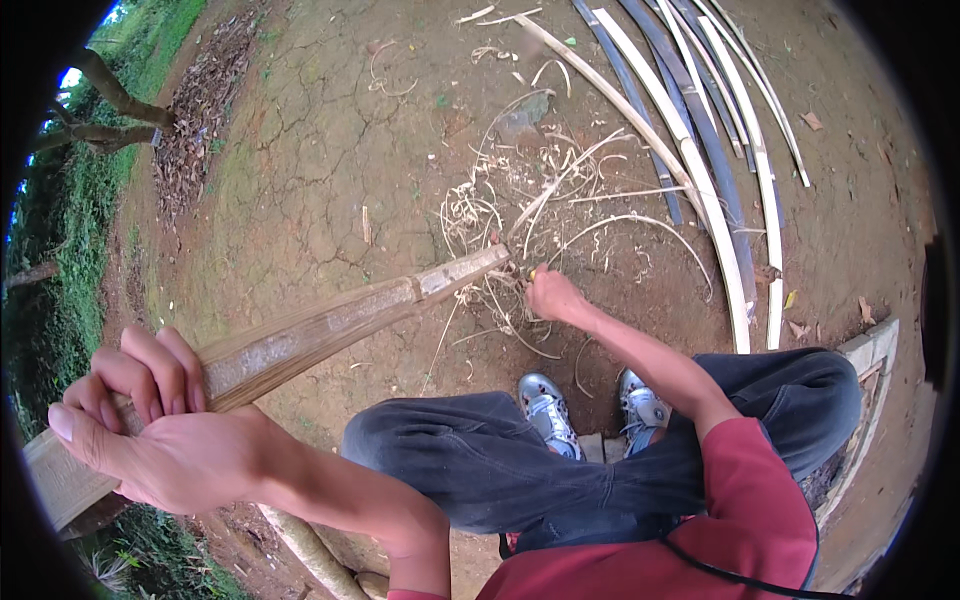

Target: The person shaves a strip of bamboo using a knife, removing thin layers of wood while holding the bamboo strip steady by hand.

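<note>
A long piece of split bamboo (330, 325) slants from the lower left up to the middle of the view, its pale inner side and a node showing. Near its wide end, my left hand (170, 420) is closed around it, fingers curled over the upper edge. My right hand (555, 296) is closed in a fist just beyond the narrow tip. A bit of yellow shows at its fingers, but what it grips is too small and hidden to make out. Curled bamboo shavings (470, 210) lie on the ground around and beyond the tip.
Several long bamboo strips (690, 150), pale and dark, lie on the dirt at the far right. My shoes (548, 412) and bent knees are below my hands. A low wooden frame (868, 350) stands at the right; tree trunks (115, 95) and greenery edge the left.
</note>
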`<state>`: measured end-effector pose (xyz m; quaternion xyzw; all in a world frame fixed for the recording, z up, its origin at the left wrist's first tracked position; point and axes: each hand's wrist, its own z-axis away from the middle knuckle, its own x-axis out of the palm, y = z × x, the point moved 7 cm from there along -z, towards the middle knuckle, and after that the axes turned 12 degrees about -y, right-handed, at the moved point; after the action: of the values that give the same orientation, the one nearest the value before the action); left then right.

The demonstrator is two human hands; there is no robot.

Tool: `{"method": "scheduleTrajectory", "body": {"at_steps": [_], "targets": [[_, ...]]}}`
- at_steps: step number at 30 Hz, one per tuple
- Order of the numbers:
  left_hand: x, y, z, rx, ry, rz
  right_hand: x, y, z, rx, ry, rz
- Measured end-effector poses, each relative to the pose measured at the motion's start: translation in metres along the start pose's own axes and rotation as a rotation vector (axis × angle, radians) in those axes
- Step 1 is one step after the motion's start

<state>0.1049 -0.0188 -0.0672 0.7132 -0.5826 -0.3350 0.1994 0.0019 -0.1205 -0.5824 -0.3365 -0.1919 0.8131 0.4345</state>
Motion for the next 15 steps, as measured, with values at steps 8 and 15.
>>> {"method": "scheduleTrajectory", "body": {"at_steps": [8,15], "targets": [[0.010,0.002,-0.006,-0.006,0.018,-0.059,-0.015,0.007,0.006,-0.186,0.214,0.012],[0.007,-0.008,-0.011,0.010,-0.018,-0.078,-0.003,0.019,0.004,-0.034,-0.410,-0.805]]}}
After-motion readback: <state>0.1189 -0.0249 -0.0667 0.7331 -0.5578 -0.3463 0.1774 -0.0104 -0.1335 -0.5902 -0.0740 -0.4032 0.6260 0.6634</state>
